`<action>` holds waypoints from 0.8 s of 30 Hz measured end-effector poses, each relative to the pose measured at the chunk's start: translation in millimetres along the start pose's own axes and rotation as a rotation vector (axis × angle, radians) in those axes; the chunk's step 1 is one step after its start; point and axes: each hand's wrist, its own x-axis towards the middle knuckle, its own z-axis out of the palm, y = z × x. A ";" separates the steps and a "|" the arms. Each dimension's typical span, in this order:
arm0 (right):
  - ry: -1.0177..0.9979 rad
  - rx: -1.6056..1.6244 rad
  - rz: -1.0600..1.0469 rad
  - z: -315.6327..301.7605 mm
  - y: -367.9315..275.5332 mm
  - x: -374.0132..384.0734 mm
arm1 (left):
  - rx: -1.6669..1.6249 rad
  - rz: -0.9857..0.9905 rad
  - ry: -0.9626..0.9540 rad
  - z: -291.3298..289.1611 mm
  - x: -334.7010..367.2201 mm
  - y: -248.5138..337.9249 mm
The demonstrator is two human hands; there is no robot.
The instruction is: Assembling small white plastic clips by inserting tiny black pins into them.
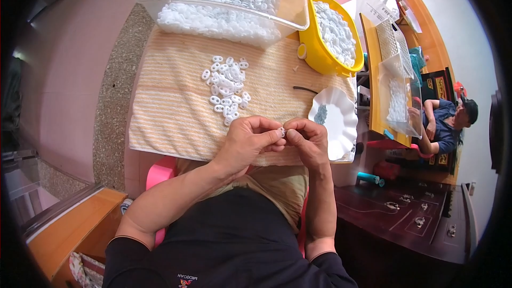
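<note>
Near the towel's front edge, my left hand (246, 140) and my right hand (311, 143) meet fingertip to fingertip. Both pinch a small white plastic piece (282, 132), mostly covered by the fingers. Just beyond my left hand lies a loose pile of white oval plastic pieces with two holes each (226, 81). To the right of my right hand, a white scalloped plate (340, 136) holds a little heap of tiny grey-green parts (320, 114). A thin black rod (305, 89) rests on the striped towel (176, 90) beside the plate.
A clear plastic bin (224, 8) full of white pieces stands at the back. Beside it is a yellow tub (313, 56), also filled. At the right, another person (450, 120) sits by a wooden table (382, 122) bearing a clear box (408, 112). A pink stool (160, 173) is under me.
</note>
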 end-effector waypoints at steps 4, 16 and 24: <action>0.022 -0.036 -0.017 1.5 -2.1 -0.6 | -0.004 -0.004 0.006 2.1 -2.1 2.9; 0.028 -0.293 -0.137 17.0 -10.4 26.8 | -0.157 0.053 -0.073 18.0 -20.0 10.5; -0.168 -0.930 -0.386 47.4 -26.7 68.7 | -0.133 0.055 -0.147 21.8 -24.1 9.0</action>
